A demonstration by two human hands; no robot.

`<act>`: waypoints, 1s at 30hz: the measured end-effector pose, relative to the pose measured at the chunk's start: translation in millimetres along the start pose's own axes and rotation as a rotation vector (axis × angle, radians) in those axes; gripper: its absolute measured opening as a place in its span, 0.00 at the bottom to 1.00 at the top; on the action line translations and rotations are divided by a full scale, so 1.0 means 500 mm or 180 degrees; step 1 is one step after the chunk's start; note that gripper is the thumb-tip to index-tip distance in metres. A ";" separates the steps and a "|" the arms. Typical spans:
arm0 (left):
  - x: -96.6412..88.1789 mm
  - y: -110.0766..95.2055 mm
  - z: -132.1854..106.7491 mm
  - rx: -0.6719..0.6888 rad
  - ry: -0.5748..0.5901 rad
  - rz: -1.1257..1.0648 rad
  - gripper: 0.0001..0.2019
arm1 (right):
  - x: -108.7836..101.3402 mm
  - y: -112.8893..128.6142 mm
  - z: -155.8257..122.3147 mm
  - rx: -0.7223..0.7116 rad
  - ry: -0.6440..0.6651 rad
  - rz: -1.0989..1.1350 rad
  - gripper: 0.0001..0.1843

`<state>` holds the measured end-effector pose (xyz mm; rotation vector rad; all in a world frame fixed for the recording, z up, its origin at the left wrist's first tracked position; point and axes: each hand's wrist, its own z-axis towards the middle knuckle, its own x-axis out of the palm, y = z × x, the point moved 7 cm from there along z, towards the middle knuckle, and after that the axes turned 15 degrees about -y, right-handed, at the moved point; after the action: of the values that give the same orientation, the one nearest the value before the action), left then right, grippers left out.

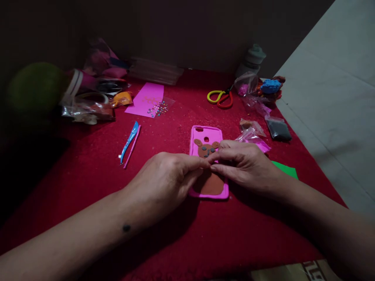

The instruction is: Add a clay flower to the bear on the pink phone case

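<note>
A pink phone case (215,134) lies on the red cloth in front of me. On it is a flat brown clay bear (209,185) with round ears, grey eyes and a grey nose line. My left hand (171,171) reaches over the case from the left, thumb and forefinger pinched together. From the right comes my right hand (249,162), also pinching, its fingertips meeting the left ones just below the bear's face. Whatever is between the fingertips is hidden or too small to make out. The hands cover the bear's neck area.
Left of the case lie a blue modelling knife (129,141) and a thin pink stick (133,147). Farther back are a pink card (145,97) with gems, and scissors (219,98). Bagged clay (278,128), a green sheet (284,169) and a bottle (252,58) stand or lie at right.
</note>
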<state>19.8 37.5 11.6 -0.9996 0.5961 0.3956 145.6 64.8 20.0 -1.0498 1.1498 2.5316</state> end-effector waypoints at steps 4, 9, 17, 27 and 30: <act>0.003 -0.008 -0.003 0.0285 -0.0055 0.0307 0.11 | 0.001 0.000 0.001 0.0050 0.0012 0.0051 0.08; 0.008 -0.008 -0.010 0.0415 -0.0039 0.0591 0.12 | 0.004 -0.001 0.000 0.0059 0.0043 0.0039 0.07; 0.009 -0.008 -0.016 0.0548 0.0000 0.0753 0.13 | -0.010 0.002 0.000 0.0100 0.0053 0.0127 0.09; -0.003 -0.014 -0.010 0.0542 -0.0104 0.0720 0.12 | -0.010 -0.004 -0.003 0.0131 -0.0070 0.0136 0.08; -0.004 -0.017 -0.007 0.0538 -0.0042 0.0727 0.12 | -0.012 -0.002 -0.002 0.0139 -0.0098 0.0165 0.07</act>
<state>22.1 30.0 16.8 -0.7692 0.7227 0.5437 150.8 65.2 22.8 -0.9799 1.2335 2.5401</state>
